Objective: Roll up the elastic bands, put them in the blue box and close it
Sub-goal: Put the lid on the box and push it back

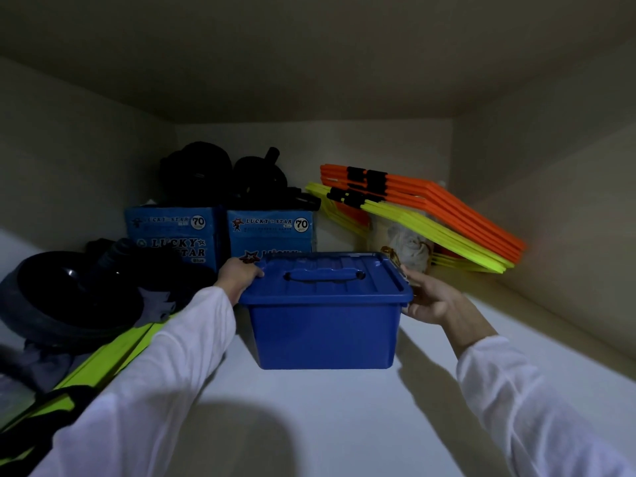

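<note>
At the far left of the shelf (344,425) lies a black wheel-like disc (69,297) on dark cloth, with neon-green strips (113,359) running out beneath it toward the camera. Behind stand two blue cartons printed "LUCKY STAR" (175,235), side by side, with black gear (220,177) heaped on top.

The left hand (237,278), in a white sleeve (148,390), grips the left end of the blue box (323,328), thumb lying over the lid edge and fingers curled around the rim. The box stands upright on the shelf at centre, its lid (330,277) seated on top. Its long axis runs left to right across the view, one broad side facing the camera, and the moulded lid handle (323,274) lies along that same axis.

The right hand (433,302) presses against the right end of the box, fingers spread along the rim and side; whether they hook under the rim cannot be told.

Just behind the box's right rear corner sits a whitish bundle (411,249). Further right, a stack of orange and yellow flat frames (447,222) leans tilted toward the back wall.
</note>
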`<state>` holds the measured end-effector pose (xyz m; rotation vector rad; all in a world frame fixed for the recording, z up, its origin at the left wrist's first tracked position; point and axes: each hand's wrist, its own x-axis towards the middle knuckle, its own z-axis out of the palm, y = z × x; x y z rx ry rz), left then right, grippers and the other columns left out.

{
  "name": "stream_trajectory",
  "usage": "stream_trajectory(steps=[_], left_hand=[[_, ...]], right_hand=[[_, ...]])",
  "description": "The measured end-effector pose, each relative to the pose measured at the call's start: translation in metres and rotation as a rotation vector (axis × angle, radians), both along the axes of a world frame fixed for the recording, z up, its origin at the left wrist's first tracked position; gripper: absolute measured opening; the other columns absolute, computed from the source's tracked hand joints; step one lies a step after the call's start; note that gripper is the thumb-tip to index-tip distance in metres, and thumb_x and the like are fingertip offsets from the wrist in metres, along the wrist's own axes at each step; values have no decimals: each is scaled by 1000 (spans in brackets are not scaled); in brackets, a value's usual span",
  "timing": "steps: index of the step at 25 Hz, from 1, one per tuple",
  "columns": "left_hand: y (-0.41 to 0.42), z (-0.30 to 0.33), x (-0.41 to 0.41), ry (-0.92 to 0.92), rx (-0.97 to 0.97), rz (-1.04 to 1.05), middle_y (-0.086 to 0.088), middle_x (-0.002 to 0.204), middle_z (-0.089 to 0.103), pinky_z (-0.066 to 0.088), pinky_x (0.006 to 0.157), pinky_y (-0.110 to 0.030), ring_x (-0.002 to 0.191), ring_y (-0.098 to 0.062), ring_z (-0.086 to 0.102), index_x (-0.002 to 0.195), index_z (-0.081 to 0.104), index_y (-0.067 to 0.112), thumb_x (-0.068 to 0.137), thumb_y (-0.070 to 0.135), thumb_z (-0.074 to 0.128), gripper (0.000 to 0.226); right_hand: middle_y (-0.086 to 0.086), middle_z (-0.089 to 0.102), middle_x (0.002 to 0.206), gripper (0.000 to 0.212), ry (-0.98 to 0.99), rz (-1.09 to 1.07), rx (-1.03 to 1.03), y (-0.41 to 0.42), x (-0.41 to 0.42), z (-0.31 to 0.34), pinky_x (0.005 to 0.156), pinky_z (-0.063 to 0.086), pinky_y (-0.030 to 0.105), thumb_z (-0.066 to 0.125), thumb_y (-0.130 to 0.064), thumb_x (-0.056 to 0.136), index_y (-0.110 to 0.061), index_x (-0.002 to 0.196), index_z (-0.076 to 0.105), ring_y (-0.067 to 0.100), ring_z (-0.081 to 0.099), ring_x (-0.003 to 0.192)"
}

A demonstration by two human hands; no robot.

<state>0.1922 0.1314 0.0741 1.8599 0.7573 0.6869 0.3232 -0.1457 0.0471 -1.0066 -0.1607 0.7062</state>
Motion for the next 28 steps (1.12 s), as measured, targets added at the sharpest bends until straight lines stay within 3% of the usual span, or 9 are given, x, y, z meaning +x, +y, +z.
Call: stream_trajectory(steps=[5,8,11,14,18,20,22,24,28], left_hand=[[2,-2,1,1,-8,-3,-19,90,57,42,68,-31,79,-27,55,88,58,-4,81,1,63,10],[2,-2,1,5,-4,-2,-15,77,57,40,52,-27,60,-21,50,75,57,-2,81,1,63,9],[3,-3,2,1,-20,-3,-9,64,52,40,54,-28,57,-19,48,61,51,4,80,0,63,24],[4,-4,2,-9,-18,3,-9,64,51,38,52,-27,58,-19,48,59,51,5,80,-1,64,25],[3,-4,1,-14,-15,3,-15,80,56,38,50,-26,62,-22,51,61,51,5,79,-1,64,24],[0,-3,0,-8,-3,7,-18,88,57,38,49,-25,61,-22,51,64,53,3,80,0,65,19],[-2,-2,-2,-14,2,18,-22,96,60,40,51,-27,65,-25,53,84,61,-6,80,1,65,9],[-1,-2,-1,-18,-13,20,-27,108,62,43,62,-31,79,-27,55,106,59,-12,80,2,66,31],[1,-1,-2,-7,-17,34,-29,117,61,44,74,-29,85,-27,55,113,56,-13,79,3,67,39]], right_hand=[[16,71,79,33,-58,75,7,0,5,-2,57,61,34,70,-21,69,-2,94,60,22,72,58],[14,72,75,21,-116,92,-96,1,6,6,52,60,30,58,-21,87,-4,98,58,20,72,56],[11,73,61,17,-153,96,-170,2,9,10,48,59,26,53,-20,92,-4,92,58,19,70,50],[8,71,60,15,-208,70,-252,4,10,11,48,56,23,53,-20,92,-6,91,57,16,68,48],[8,66,81,15,-229,76,-285,5,12,11,51,55,22,53,-23,91,-8,89,57,15,67,51],[8,64,81,15,-230,73,-302,8,11,10,55,52,25,53,-22,91,-9,87,57,16,65,58],[8,68,70,10,-233,47,-307,14,8,10,54,52,27,52,-16,92,-8,86,56,18,65,57],[5,67,48,9,-243,-14,-316,22,5,10,41,52,22,51,-9,91,-8,83,53,15,64,40],[4,64,40,12,-232,-46,-301,26,4,12,34,50,20,48,-6,92,-8,80,51,14,61,33]])
